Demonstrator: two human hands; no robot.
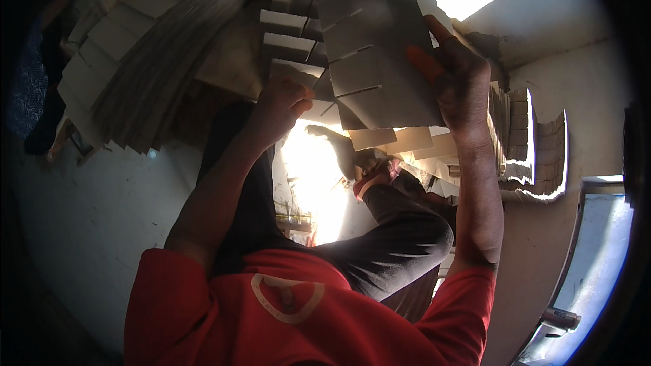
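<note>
A grey-brown cardboard sheet (pixel 380 47) with several parallel slots cut in from its left edge is tilted up before me. My right hand (pixel 461 81) grips it by its right edge. Behind and left of the sheet, lighter cardboard strips (pixel 288 44) cross darker ones like a divider grid. My left hand (pixel 283 105) is closed at the near end of these strips, its fingers curled. What it pinches, if anything, is hidden.
A long, fanned stack of cardboard sheets (pixel 169 54) leans at the left. More cardboard stacks (pixel 532 135) stand against the wall at right. A blue door or window panel (pixel 597 251) with a metal fitting is at lower right. Bright sunlight falls between my legs.
</note>
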